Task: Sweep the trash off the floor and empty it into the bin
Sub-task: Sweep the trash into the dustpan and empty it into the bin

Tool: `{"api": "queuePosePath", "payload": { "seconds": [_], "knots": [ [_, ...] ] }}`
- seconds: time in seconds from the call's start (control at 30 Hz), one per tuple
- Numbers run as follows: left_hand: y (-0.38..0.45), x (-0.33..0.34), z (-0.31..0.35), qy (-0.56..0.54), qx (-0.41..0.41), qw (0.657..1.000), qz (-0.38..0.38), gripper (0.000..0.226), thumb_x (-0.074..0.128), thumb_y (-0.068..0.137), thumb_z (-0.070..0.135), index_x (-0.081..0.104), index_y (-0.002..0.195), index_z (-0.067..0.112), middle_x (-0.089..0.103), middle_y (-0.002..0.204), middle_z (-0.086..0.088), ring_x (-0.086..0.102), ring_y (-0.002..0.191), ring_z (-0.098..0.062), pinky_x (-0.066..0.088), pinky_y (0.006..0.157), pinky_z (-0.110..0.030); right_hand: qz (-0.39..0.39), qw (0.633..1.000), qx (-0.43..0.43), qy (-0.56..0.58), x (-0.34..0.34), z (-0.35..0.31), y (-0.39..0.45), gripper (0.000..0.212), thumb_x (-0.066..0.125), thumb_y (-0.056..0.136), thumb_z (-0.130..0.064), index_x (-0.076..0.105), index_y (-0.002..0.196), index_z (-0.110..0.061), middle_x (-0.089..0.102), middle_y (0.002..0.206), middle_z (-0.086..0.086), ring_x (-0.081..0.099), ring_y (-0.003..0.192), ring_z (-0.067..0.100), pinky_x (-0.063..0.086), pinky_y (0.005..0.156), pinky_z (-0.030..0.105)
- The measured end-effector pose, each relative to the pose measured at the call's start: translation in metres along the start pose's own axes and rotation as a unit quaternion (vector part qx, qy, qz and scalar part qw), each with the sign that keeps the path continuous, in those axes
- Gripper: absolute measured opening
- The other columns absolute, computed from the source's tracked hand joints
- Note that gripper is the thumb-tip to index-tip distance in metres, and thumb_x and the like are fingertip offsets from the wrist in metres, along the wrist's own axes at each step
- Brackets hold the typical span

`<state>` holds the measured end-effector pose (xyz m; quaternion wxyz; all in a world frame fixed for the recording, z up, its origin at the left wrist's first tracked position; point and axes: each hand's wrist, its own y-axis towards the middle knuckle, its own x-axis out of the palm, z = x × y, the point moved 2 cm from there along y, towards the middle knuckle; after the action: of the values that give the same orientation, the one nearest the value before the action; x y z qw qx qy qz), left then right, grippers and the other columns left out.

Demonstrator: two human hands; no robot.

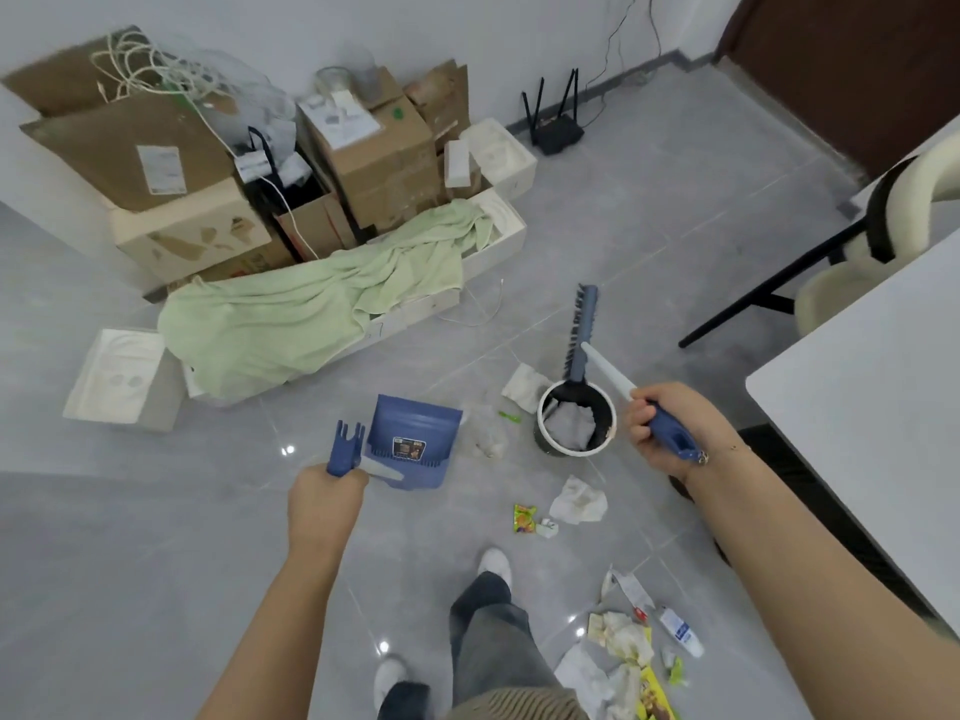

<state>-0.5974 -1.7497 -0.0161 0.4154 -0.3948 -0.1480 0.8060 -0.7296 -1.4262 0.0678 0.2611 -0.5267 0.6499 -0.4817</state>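
- Gripping the blue dustpan (413,439) by its forked handle, your left hand (326,504) has its fingers curled tight; the pan is clear of the litter, so you look early in the job.
- Your right hand (670,431) wraps the brush (581,335) at its blue grip, and the dark bristles point up past the bin (576,423).
- That round, white-rimmed bin already holds crumpled grey paper.
- Left to sweep, as I judge it: soft tissues (577,501), a glossy wrapper (523,518), and a pile of packets (631,646) at the floor's near right, beside your shoes.
- Light, crinkly stuff; expect it to skitter on the smooth grey tiles.
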Motion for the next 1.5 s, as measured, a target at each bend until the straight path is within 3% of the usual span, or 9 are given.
{"api": "queuePosePath", "payload": {
  "seconds": [0.4,0.57,0.8,0.93,1.03,1.2,1.3,1.4,1.5],
  "knots": [
    [0.016,0.005,0.007,0.033,-0.01,0.999,0.007,0.027,0.054,0.077,0.001,0.04,0.055,0.009,0.039,0.054,-0.009,0.037,0.056,-0.021,0.03,0.055,-0.03,0.014,0.986,-0.018,-0.163,0.037,-0.037,0.048,0.019,0.035,0.098,-0.008,0.037,0.079,-0.01,0.036,0.061,0.002,0.038,0.023,0.005,0.032,0.028,0.011],
    [0.021,-0.005,-0.001,0.045,-0.023,0.999,0.01,0.024,0.056,0.082,0.003,0.045,0.061,0.006,0.039,0.055,-0.008,0.037,0.055,-0.02,0.029,0.054,-0.029,0.037,0.96,-0.031,-0.277,0.052,-0.04,0.141,0.03,0.032,0.098,-0.005,0.035,0.068,-0.01,0.04,0.034,0.002,0.035,0.019,0.007,0.031,0.028,0.011],
    [0.012,-0.028,-0.043,0.076,-0.07,0.995,0.0,0.021,0.059,0.084,0.007,0.048,0.066,0.007,0.04,0.053,-0.007,0.037,0.051,-0.018,0.028,0.05,-0.026,0.031,0.845,0.032,-0.532,0.025,0.073,0.201,0.034,0.035,0.09,0.001,0.041,0.057,-0.005,0.043,0.049,0.012,0.041,0.04,0.022,0.037,0.035,0.016],
    [0.003,-0.03,-0.058,0.122,-0.074,0.99,0.017,0.021,0.058,0.082,0.007,0.049,0.063,0.005,0.042,0.052,-0.007,0.038,0.052,-0.019,0.03,0.052,-0.027,0.0,0.788,0.041,-0.614,0.018,0.149,0.185,0.003,0.043,0.085,-0.005,0.043,0.082,-0.006,0.05,0.058,0.012,0.047,0.044,0.022,0.043,0.046,0.026],
    [-0.004,-0.029,-0.068,0.167,-0.073,0.983,0.008,0.021,0.057,0.081,0.006,0.049,0.062,0.004,0.044,0.053,-0.005,0.037,0.052,-0.018,0.026,0.05,-0.027,-0.026,0.775,0.061,-0.628,0.017,0.182,0.156,0.01,0.041,0.087,-0.009,0.042,0.098,-0.006,0.052,0.071,0.013,0.054,0.062,0.026,0.047,0.059,0.032],
    [-0.012,-0.033,-0.086,0.191,-0.084,0.978,-0.025,0.023,0.054,0.081,-0.001,0.046,0.06,0.004,0.043,0.052,-0.004,0.035,0.05,-0.016,0.024,0.047,-0.025,-0.065,0.721,0.078,-0.685,0.017,0.164,0.125,0.029,0.035,0.091,-0.004,0.044,0.064,-0.009,0.057,0.038,0.016,0.054,0.053,0.016,0.039,0.042,0.02],
    [-0.016,-0.039,-0.096,0.197,-0.091,0.976,-0.03,0.02,0.053,0.08,-0.001,0.048,0.062,0.003,0.044,0.053,-0.005,0.036,0.05,-0.016,0.025,0.047,-0.025,-0.077,0.665,0.04,-0.742,0.027,0.134,0.107,0.033,0.04,0.087,-0.001,0.046,0.055,-0.007,0.045,0.024,0.001,0.051,0.047,0.016,0.034,0.037,0.016],
    [-0.018,-0.046,-0.105,0.207,-0.092,0.974,-0.03,0.02,0.052,0.08,0.001,0.047,0.061,0.005,0.042,0.053,-0.005,0.035,0.05,-0.018,0.025,0.048,-0.025,-0.062,0.655,-0.009,-0.753,0.031,0.117,0.11,0.012,0.039,0.087,0.002,0.05,0.082,-0.002,0.053,0.062,0.01,0.051,0.064,0.025,0.035,0.045,0.022],
    [-0.022,-0.051,-0.112,0.2,-0.087,0.975,-0.03,0.019,0.053,0.079,0.002,0.047,0.061,0.006,0.042,0.053,-0.004,0.035,0.051,-0.017,0.025,0.049,-0.025,-0.03,0.677,-0.05,-0.734,0.023,0.119,0.138,0.028,0.039,0.082,-0.003,0.052,0.107,-0.002,0.052,0.088,0.019,0.053,0.07,0.029,0.045,0.061,0.032]
  ]
}}
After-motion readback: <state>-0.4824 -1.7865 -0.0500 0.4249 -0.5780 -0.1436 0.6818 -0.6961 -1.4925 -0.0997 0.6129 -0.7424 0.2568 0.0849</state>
